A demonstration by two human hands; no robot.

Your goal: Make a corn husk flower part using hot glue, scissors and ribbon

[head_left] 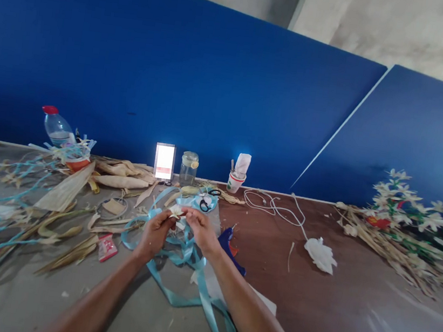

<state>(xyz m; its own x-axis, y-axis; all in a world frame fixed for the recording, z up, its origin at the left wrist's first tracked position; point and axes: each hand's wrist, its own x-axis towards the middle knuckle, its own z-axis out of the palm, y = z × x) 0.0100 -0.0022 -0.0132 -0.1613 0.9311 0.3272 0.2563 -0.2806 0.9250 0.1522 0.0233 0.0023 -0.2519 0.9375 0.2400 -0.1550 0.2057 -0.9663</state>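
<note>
Both my hands meet over the middle of the table. My left hand (157, 231) and my right hand (200, 227) each pinch a small pale husk flower piece (177, 212) held between them. Under and around my hands lies a tangle of light blue ribbon (191, 271), which trails toward the near table edge. A blue-handled tool (230, 250) lies just right of my right wrist.
Dried corn husks (121, 181) and blue-wrapped stems (0, 237) litter the left of the table. A water bottle (57, 128), glass jar (188, 168), paper cup (236, 180) and white cable (271, 204) stand along the blue wall. Finished husk flowers (399, 211) lie far right; a white flower (321, 254) nearer.
</note>
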